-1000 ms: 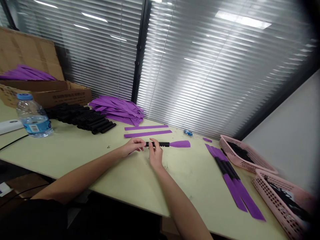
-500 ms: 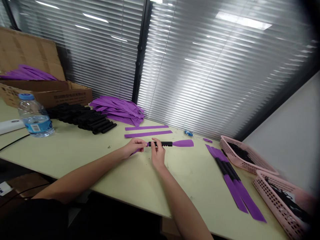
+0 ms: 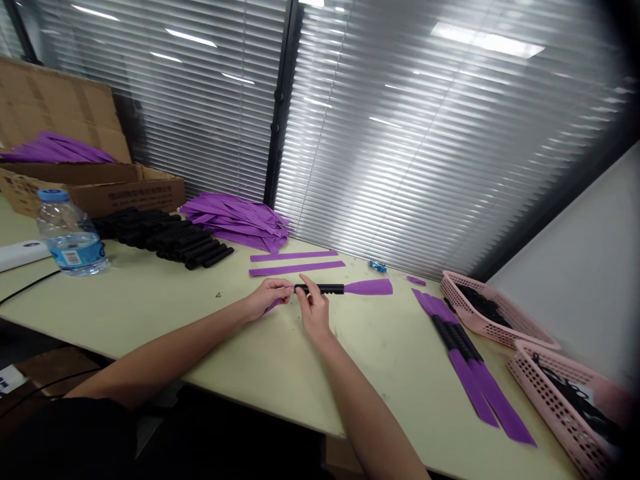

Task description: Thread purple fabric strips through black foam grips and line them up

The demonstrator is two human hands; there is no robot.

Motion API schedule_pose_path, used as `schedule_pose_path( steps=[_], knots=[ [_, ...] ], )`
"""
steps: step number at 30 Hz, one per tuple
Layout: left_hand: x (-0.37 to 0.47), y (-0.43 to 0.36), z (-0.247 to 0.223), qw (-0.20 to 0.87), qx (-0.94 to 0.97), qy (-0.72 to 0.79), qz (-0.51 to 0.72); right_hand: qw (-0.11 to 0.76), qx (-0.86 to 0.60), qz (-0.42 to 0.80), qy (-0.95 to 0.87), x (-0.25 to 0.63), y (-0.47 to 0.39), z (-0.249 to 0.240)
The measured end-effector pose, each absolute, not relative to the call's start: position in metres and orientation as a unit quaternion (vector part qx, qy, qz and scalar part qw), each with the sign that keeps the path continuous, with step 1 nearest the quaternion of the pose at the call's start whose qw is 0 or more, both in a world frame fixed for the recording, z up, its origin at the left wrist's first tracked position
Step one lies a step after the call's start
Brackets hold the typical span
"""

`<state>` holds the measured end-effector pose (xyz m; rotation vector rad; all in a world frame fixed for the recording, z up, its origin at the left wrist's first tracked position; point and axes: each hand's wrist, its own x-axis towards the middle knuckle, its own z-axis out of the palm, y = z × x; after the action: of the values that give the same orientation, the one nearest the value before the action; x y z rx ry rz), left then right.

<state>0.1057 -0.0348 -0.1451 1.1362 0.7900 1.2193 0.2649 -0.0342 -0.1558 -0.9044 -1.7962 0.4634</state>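
A purple strip [image 3: 369, 287] runs through a black ridged tube [image 3: 333, 289] above the middle of the table, its wide end fanning out to the right. My left hand [image 3: 270, 297] pinches the strip's narrow part at the tube's left end, and a bit of purple hangs below those fingers. Thumb and fingers of my right hand [image 3: 314, 310] are closed on the left part of the tube. Behind the hands lie two flat purple strips [image 3: 297, 268]. On the right, several black tubes with strips through them [image 3: 455, 340] lie side by side.
Black tubes [image 3: 175, 237] and purple strips [image 3: 235, 220] are piled at the back left, near a water bottle [image 3: 75, 243] and a cardboard box [image 3: 135, 193]. Two pink baskets [image 3: 530, 360] stand along the right edge. A small blue object [image 3: 377, 267] lies by the window.
My right hand's fingers have moved slightly left along the tube, toward my left hand. The purple end on the right reaches a little farther out.
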Motion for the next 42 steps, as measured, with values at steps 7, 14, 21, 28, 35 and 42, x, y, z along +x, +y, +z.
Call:
schedule_pose_path(
  steps=[7,14,21,28,35,42],
  knots=[
    [0.106,-0.037,-0.143,0.641,0.462,0.357,0.498,0.506,-0.378,0.199,-0.749,0.266,-0.034,-0.157],
    [0.104,-0.038,-0.141,0.652,0.463,0.358,0.482,0.502,-0.383,0.197,-0.75,0.266,-0.034,-0.156],
    [0.109,-0.034,-0.146,0.63,0.496,0.344,0.489,0.517,-0.397,0.19,-0.734,0.267,-0.032,-0.157],
    [0.102,-0.029,-0.147,0.595,0.53,0.36,0.485,0.515,-0.407,0.207,-0.725,0.266,-0.03,-0.155],
    [0.095,-0.029,-0.138,0.578,0.53,0.4,0.474,0.546,-0.402,0.216,-0.703,0.269,-0.027,-0.155],
    [0.095,-0.03,-0.135,0.564,0.53,0.422,0.473,0.555,-0.403,0.222,-0.693,0.269,-0.027,-0.154]
  ],
)
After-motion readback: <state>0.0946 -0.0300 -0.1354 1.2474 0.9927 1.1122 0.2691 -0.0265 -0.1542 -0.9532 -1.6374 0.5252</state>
